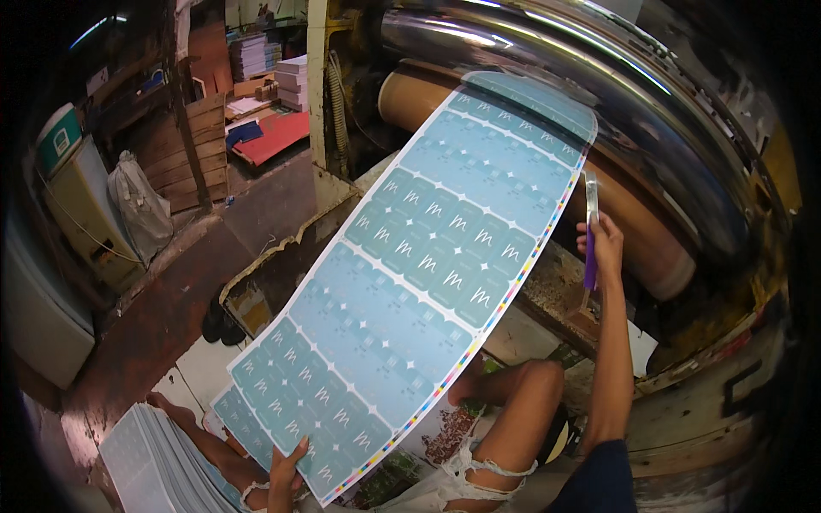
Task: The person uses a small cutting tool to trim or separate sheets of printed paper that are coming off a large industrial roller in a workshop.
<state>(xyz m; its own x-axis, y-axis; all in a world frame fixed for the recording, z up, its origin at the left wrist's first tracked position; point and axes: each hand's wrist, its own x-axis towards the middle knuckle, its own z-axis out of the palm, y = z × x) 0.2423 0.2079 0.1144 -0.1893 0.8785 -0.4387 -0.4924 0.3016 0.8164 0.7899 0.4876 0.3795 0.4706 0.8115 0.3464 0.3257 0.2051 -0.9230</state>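
A long printed sheet (376, 295) in blue and green panels slopes from the machine's rollers down toward my lap. Its far end curves against the shiny metal roller (513, 51). My left hand (286, 472) grips the near edge, thumb on top and the other fingers underneath. Part of another green printed piece (241, 421) shows below the sheet's lower left edge. To the right of the sheet, my right hand (605, 244) is closed round the purple handle of a knife (591, 198), its metal blade pointing up beside the sheet's edge.
A brown roller (419, 101) lies under the metal one. At the lower left stands a thick stack of printed sheets (158, 466). My bare legs (517, 410) are under the sheet. Farther left are a white sack (139, 205), a bucket (60, 137) and paper stacks (291, 81).
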